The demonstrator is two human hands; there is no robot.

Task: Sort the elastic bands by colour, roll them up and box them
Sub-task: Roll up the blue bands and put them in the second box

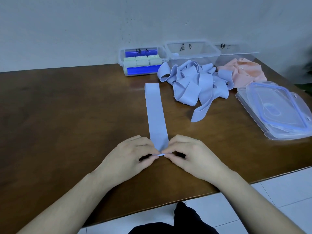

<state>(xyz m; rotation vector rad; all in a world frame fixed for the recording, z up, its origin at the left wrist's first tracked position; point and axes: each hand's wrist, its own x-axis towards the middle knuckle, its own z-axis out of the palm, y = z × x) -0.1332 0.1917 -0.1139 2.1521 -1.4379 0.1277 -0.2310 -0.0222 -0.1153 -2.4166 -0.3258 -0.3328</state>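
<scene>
Left hand [130, 154] and right hand [189, 154] pinch the blue band [156, 112] at its near end. It looks soft and floppy (likely springy), so grip the edges.

Flat blue band [156, 112] on the table [67, 107], near end pinched between left hand [130, 157] and right hand [190, 157].

Blue band [156, 114] flat, lengthwise on tabletop [67, 107], near end curled. Blue pile [194, 83] & pink pile [243, 73] loose. Green rolls [142, 60] in box A [142, 62]; box B [192, 51] behind blue pile.

Matt cloth band [156, 112], glossy wood table [67, 107]
</scene>
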